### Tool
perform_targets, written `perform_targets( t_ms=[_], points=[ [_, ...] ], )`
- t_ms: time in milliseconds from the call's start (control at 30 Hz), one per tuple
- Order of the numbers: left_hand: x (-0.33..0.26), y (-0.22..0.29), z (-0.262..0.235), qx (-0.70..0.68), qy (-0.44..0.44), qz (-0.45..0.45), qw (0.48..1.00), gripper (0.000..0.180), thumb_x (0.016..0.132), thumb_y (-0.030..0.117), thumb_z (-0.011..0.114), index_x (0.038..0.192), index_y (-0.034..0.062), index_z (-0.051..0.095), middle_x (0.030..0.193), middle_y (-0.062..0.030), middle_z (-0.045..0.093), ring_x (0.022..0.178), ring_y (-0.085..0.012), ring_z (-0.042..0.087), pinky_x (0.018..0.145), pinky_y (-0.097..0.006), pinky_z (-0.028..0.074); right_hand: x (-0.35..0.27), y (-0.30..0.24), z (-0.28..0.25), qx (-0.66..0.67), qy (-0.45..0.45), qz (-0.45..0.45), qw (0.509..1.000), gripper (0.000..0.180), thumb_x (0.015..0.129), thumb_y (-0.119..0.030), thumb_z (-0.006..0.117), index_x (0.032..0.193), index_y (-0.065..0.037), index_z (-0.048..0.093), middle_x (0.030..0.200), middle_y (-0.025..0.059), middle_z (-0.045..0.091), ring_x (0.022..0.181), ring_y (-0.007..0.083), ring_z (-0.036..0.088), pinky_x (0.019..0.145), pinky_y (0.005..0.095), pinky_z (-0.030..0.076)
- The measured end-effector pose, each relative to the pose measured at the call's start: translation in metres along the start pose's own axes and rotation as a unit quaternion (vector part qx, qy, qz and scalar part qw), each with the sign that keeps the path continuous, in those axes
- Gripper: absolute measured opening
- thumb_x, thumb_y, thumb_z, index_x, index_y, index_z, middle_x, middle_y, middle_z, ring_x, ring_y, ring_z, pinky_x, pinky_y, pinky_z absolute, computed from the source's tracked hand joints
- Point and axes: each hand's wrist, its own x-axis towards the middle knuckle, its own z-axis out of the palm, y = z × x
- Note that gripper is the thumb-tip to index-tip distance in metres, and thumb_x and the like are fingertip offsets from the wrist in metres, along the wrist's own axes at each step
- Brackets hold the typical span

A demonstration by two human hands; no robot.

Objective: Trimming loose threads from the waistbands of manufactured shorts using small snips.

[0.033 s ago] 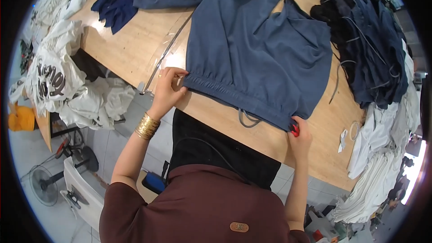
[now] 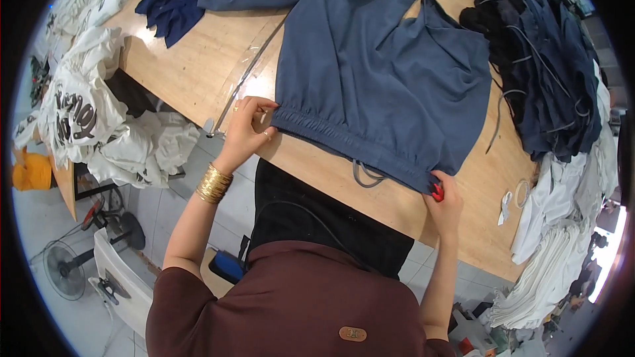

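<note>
Slate-blue drawstring shorts (image 2: 370, 59) lie on the wooden table with their gathered waistband (image 2: 344, 140) toward me. My left hand (image 2: 246, 129), with a gold bracelet on its wrist, pinches the waistband's left end between thumb and fingers. At the other end, my right hand (image 2: 443, 203) closes on the waistband's right corner. A small red thing (image 2: 437, 192) shows at the right fingers, too small to name. Between the hands, the grey drawstring loop (image 2: 367, 175) hangs over the waistband's near edge. The far part of the shorts runs out toward the top edge.
Dark navy garments with cords (image 2: 549, 73) are heaped on the table's right. White garments (image 2: 86, 112) pile up at the left, and white folded cloth (image 2: 539, 277) lies at the right. A long metal strip (image 2: 258, 56) lies left of the shorts. A fan (image 2: 66, 270) stands on the floor.
</note>
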Motion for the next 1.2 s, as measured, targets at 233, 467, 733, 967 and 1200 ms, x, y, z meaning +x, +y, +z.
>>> perform_targets(
  t_ms=[233, 467, 733, 967, 1200],
  points=[
    [0.011, -0.005, -0.033, -0.093, -0.01, -0.072, 0.993, 0.039, 0.068, 0.002, 0.059, 0.107, 0.0058, 0.056, 0.111, -0.0043, 0.057, 0.096, -0.0164, 0.052, 0.083, -0.029, 0.043, 0.029, -0.015, -0.052, 0.061, -0.046, 0.138, 0.987, 0.029, 0.074, 0.001, 0.067, 0.101, -0.006, 0.063, 0.071, 0.0031, 0.053, 0.068, 0.0098, 0.051, 0.065, 0.022, 0.043],
    [0.045, 0.037, 0.013, 0.092, -0.036, 0.149, 0.984, 0.027, 0.076, 0.008, 0.064, 0.103, 0.0078, 0.06, 0.107, -0.0083, 0.054, 0.102, -0.0253, 0.049, 0.09, -0.035, 0.038, 0.091, -0.041, 0.01, 0.003, 0.033, -0.005, 0.999, 0.033, 0.08, -0.009, 0.063, 0.112, -0.017, 0.061, 0.089, 0.008, 0.059, 0.076, 0.0245, 0.062, 0.069, 0.0311, 0.049],
    [-0.007, 0.029, -0.007, -0.028, -0.355, -0.047, 0.933, 0.01, 0.08, 0.014, 0.064, 0.082, 0.0051, 0.061, 0.077, -0.0045, 0.058, 0.071, -0.016, 0.058, 0.064, -0.028, 0.046, -0.022, -0.016, 0.013, -0.024, -0.122, -0.018, 0.992, 0.044, 0.071, -0.011, 0.072, 0.112, -0.02, 0.064, 0.07, 0.0052, 0.05, 0.059, 0.0187, 0.056, 0.054, 0.0293, 0.046],
    [0.06, 0.053, -0.023, -0.168, -0.241, -0.056, 0.954, 0.008, 0.087, 0.007, 0.055, 0.09, 0.0011, 0.06, 0.082, -0.0019, 0.062, 0.075, -0.0068, 0.057, 0.068, -0.021, 0.046, 0.035, 0.011, -0.082, 0.178, 0.07, 0.244, 0.951, 0.019, 0.088, -0.009, 0.055, 0.104, -0.004, 0.065, 0.077, -0.0009, 0.059, 0.067, 0.0059, 0.048, 0.061, 0.0203, 0.04],
    [0.212, 0.069, 0.041, -0.082, -0.115, 0.089, 0.986, 0.02, 0.083, 0.007, 0.058, 0.102, 0.0032, 0.062, 0.091, -0.0066, 0.064, 0.078, -0.0128, 0.059, 0.074, -0.026, 0.047, 0.136, 0.114, -0.082, 0.165, 0.11, 0.214, 0.957, 0.029, 0.08, -0.009, 0.062, 0.109, -0.003, 0.063, 0.082, -0.0006, 0.059, 0.074, 0.0067, 0.052, 0.071, 0.0201, 0.041]
  ],
)
